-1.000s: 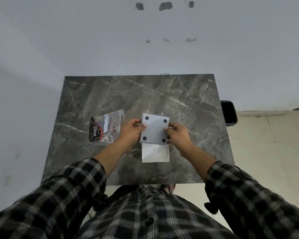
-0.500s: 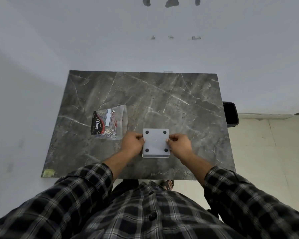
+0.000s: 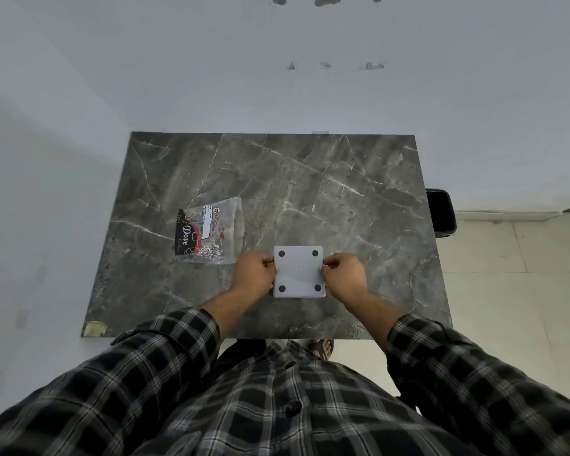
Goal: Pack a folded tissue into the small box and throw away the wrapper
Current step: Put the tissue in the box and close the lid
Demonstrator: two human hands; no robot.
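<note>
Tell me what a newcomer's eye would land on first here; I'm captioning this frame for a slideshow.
First, the pale grey square box with four dark round feet facing up, near the front edge of the dark marbled table, with the left hand and right hand at its sides. Next, the crumpled clear plastic wrapper lying left of it.

On the table (image 3: 310, 179) we have the box (image 3: 298, 272) near the front edge between our left hand (image 3: 254, 273) and right hand (image 3: 343, 274), the wrapper (image 3: 208, 235) just behind and left of it, and a bin (image 3: 441, 212) on the floor off the table's right side.
</note>
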